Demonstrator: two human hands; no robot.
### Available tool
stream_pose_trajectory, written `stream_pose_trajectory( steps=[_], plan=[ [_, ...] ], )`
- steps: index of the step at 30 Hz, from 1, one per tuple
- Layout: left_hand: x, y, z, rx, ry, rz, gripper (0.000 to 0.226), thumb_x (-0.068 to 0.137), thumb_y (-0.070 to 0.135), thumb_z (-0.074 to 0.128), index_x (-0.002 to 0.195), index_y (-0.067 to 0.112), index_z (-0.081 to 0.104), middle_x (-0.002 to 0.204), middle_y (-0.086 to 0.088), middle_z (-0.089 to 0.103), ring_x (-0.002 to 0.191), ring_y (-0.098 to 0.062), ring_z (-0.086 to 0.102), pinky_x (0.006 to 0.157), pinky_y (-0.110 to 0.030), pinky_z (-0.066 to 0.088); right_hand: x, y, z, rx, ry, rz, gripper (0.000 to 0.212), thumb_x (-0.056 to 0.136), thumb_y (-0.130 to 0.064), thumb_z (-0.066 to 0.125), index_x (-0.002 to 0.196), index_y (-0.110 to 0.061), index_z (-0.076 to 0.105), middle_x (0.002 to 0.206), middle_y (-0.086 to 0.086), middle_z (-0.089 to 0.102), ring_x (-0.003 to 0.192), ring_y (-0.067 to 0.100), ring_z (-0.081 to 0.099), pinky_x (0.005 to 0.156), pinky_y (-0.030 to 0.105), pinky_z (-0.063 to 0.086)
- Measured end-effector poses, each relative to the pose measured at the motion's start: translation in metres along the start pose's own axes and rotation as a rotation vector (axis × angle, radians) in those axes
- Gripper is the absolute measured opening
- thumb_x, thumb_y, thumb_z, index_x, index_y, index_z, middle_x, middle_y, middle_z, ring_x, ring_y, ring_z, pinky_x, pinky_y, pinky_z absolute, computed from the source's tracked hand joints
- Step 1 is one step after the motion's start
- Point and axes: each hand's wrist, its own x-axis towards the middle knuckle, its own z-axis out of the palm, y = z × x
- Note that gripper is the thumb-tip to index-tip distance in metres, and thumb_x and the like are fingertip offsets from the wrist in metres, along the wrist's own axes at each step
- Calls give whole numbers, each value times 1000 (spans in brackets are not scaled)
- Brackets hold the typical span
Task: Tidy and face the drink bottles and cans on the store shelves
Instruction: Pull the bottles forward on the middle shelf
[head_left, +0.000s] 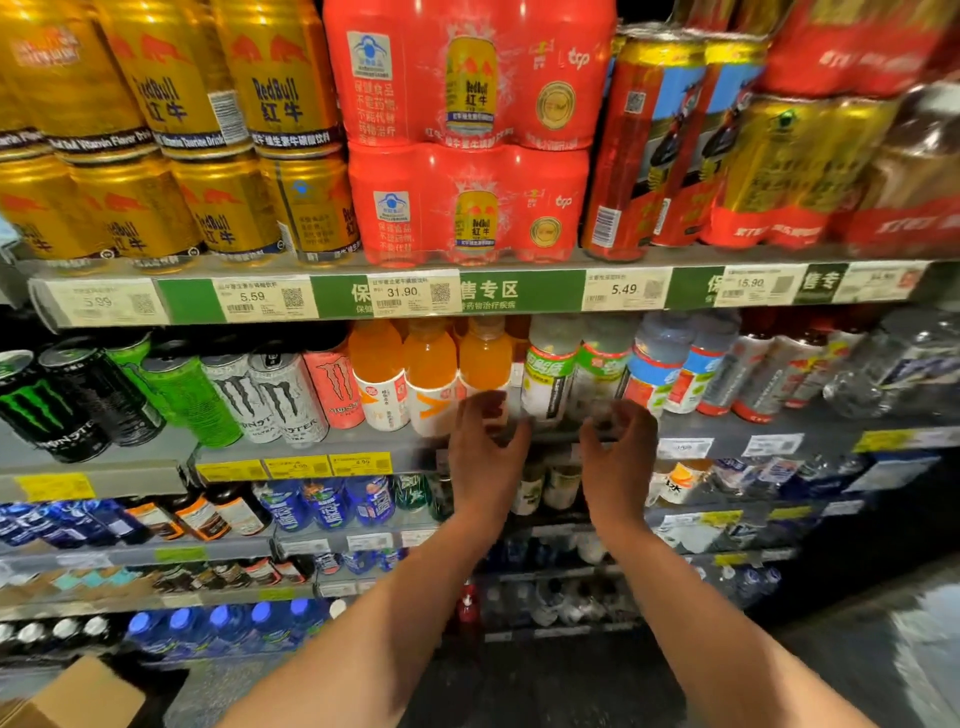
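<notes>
Motion blur smears the bare left hand (485, 449) and right hand (618, 457), so any grip is unreadable. The left hand hides the lower label of an orange plastic juice bottle (485, 358). Brown cardboard box (78, 696) is cropped at the frame's corner.

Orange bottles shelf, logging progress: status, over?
Left hand at orange bottle, grip unclear. Right hand at green-label bottle. Nothing blocking.

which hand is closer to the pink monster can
Left. The left hand reaches in front of the orange bottles, a few bottles right of the pink Monster can; the right hand is farther right, by the green-labelled bottles.
</notes>
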Motion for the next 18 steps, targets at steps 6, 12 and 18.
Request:
stream_pose_trajectory(
  steps=[6,12,18],
  plan=[
    [8,0,37,44,-238,-42,75,85,44,73,146,18,38,146,-3,48,136,-22,46,110,-48,43,38,21,-29,-63,123,-66,48,82,-24,78,118,1,59,114,20,58,110,32,53,94,47,46],
    [20,14,73,37,-92,95,67,82,15,72,142,22,43,145,1,50,137,-16,43,117,-33,33,67,39,-42,-25,41,-127,55,88,-40,73,125,-4,54,119,17,59,111,33,56,94,46,47],
    [25,13,103,83,63,-47,73,86,10,74,148,11,36,143,-7,49,135,-22,43,118,-41,33,82,47,-40,29,-57,-193,49,89,-28,75,128,-11,51,121,20,60,111,37,59,91,45,49]
  ],
)
